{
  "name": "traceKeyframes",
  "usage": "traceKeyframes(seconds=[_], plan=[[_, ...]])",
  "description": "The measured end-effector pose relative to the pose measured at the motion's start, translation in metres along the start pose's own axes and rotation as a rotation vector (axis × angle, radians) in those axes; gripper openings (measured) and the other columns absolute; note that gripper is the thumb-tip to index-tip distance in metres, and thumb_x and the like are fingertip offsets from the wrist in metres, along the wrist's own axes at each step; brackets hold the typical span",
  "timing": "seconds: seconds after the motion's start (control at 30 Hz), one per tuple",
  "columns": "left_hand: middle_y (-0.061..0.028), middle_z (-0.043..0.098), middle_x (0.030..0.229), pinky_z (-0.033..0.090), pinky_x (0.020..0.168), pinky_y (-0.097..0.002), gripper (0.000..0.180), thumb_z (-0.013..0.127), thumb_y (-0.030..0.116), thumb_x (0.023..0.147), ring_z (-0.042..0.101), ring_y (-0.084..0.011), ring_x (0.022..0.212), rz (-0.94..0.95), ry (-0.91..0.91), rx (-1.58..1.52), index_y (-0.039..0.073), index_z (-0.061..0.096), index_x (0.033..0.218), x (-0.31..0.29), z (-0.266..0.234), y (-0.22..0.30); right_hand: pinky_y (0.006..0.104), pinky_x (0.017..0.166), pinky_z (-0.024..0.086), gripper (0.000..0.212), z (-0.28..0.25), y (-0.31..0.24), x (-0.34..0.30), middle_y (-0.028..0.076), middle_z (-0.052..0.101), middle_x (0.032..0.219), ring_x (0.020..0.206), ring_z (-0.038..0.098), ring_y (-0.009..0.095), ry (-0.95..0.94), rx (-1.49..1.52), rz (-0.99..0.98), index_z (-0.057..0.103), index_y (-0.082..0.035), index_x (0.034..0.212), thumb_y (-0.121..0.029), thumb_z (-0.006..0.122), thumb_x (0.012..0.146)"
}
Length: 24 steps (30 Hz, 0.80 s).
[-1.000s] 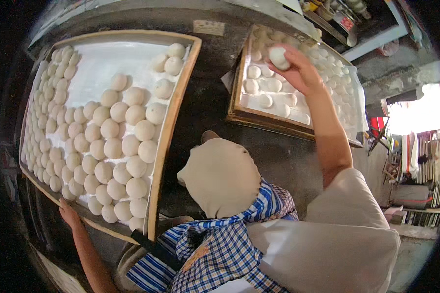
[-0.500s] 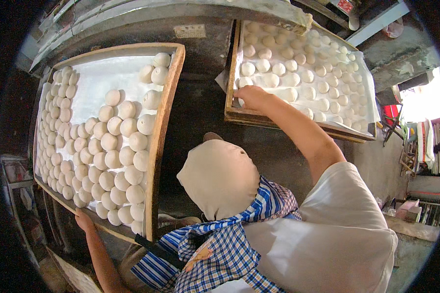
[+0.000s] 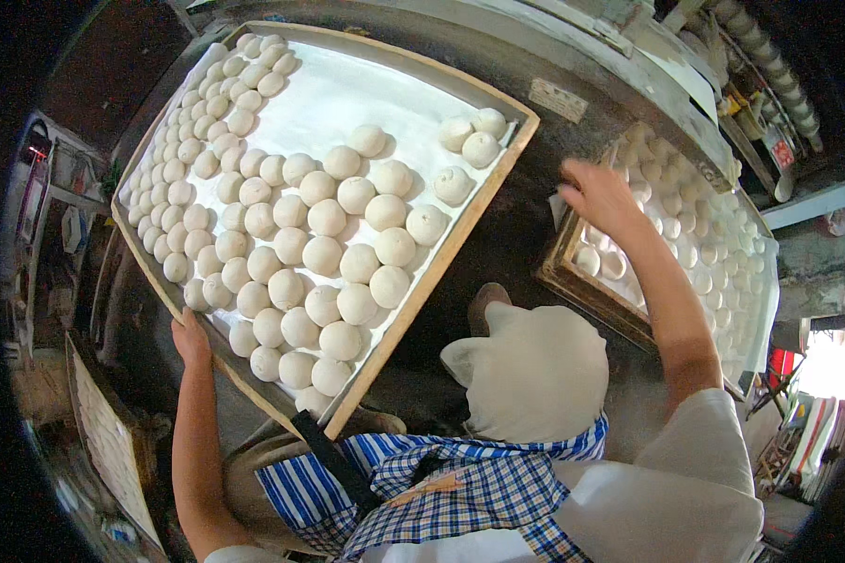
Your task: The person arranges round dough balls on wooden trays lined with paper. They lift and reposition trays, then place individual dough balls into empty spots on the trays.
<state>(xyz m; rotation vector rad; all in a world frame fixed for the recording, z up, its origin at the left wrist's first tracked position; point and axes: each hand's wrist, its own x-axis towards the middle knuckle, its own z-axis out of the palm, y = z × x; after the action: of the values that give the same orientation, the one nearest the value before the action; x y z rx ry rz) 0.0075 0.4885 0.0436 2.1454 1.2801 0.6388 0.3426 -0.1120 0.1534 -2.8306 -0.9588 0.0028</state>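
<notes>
A large wooden tray (image 3: 441, 272) lined with white paper lies tilted at the left. Rows of pale round dough balls (image 3: 329, 216) cover much of it, with a bare patch of paper toward its far side. My left hand (image 3: 190, 336) is closed around the tray's near left edge, its fingers partly hidden beneath. My right hand (image 3: 603, 197) hovers at the left corner of a second wooden tray (image 3: 559, 263), thumb and bent fingers apart, with nothing visible in them. That tray also carries many dough balls (image 3: 671, 225).
An off-white cloth shape (image 3: 535, 375) bulges between the trays, by my checked blue apron (image 3: 479, 497). Another tray (image 3: 113, 441) leans low at the left, near a shelf rack (image 3: 75, 197). A grey ledge (image 3: 498, 38) runs along the far side.
My right hand has come off the second tray's corner and lifted. The left tray appears turned and higher in view, my left hand still on its edge. The whole view has swung left.
</notes>
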Motion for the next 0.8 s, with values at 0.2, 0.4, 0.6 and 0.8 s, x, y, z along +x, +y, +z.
traceKeyframes(seconds=[0.2,0.4,0.6,0.8], plan=[[-0.0245,0.06,0.097,0.043,0.08,-0.0405,0.05,0.05,0.037,0.089,0.058,-0.0369,0.088,-0.025,-0.006,0.002,-0.009,0.052,0.108,-0.011,0.008,0.018,0.0446,0.083,0.045,0.044,0.018,-0.08,0.13,0.016,0.063,0.102,0.095,0.057,0.035,0.014,-0.069,-0.06,0.056,-0.011,0.111,-0.032,0.063,0.073],[-0.0239,0.059,0.098,0.042,0.079,-0.0412,0.051,0.049,0.039,0.09,0.057,-0.0359,0.087,-0.062,-0.029,-0.054,-0.008,0.051,0.109,-0.014,0.007,0.02,0.0417,0.09,0.043,0.058,0.034,-0.082,0.14,0.015,0.06,0.11,0.105,0.054,0.032,0.146,0.392,-0.116,0.052,-0.005,0.114,-0.024,0.073,0.064],[-0.0254,0.058,0.1,0.043,0.079,-0.0419,0.052,0.049,0.04,0.09,0.056,-0.0362,0.089,-0.038,-0.059,-0.042,-0.008,0.051,0.11,0.015,0.025,-0.012,0.0323,0.096,0.041,0.065,-0.002,-0.063,0.042,0.008,0.055,0.116,0.11,0.052,0.017,0.153,1.253,-0.075,0.047,-0.006,0.123,0.003,0.07,0.063],[-0.0278,0.055,0.112,0.042,0.083,-0.0437,0.067,0.041,0.051,0.09,0.055,-0.0371,0.095,-0.058,-0.279,-0.01,-0.01,0.052,0.115,0.032,-0.004,-0.032,0.0389,0.083,0.049,0.038,-0.043,0.09,-0.13,0.013,0.056,0.113,0.104,0.055,0.025,0.67,1.899,0.254,0.05,-0.005,0.118,-0.009,0.061,0.082]])
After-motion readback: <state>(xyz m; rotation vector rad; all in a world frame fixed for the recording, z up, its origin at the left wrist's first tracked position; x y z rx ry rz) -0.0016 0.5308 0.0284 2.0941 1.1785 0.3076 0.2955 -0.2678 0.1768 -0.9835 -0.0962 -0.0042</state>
